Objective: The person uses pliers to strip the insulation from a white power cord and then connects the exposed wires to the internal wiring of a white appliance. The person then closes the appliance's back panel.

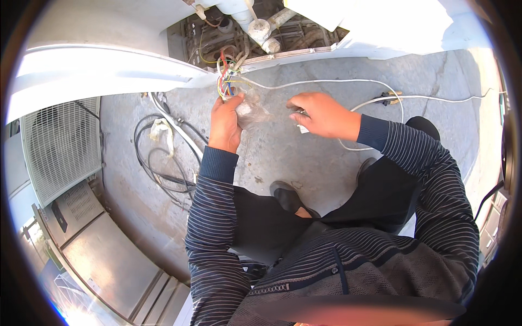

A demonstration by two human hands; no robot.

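My left hand [225, 125] is closed, its thumb and fingers pinching a crumpled clear plastic bag [253, 110] beside a bundle of coloured wires [223, 81]. Red, blue, yellow and white strands run from the bundle up to the opened white appliance; whether the fingers also grip them is hard to tell. To the right, apart from the bag, my right hand [325, 116] has its fingers curled together. A small white piece [303, 129] shows under its thumb, too small to name. Behind both hands a thin white cable [321, 81] loops over the floor.
The opened appliance exposes pipes and a valve [260, 30] along its lower edge. Black hoses [142, 144] lie coiled on the concrete floor at left. A white grille [62, 144] and a metal cabinet [111, 255] stand beyond them. A dark tool with yellowish parts [389, 99] lies at right.
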